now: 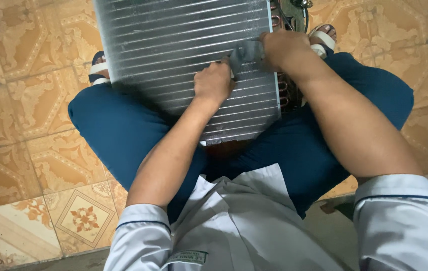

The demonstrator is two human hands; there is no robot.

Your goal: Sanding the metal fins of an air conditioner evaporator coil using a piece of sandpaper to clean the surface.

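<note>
Fingers of both hands (left hand [214, 83], right hand [283, 48]) pinch 1 grey cloth [246, 52] against the ribbed silver coil panel [184, 45].

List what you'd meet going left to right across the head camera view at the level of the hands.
Patterned tan tile floor → sandalled left foot → silver finned metal coil panel → left hand → grey cloth → right hand → sandalled right foot.

Left hand [214, 83] and right hand [283, 48], both fisted
</note>
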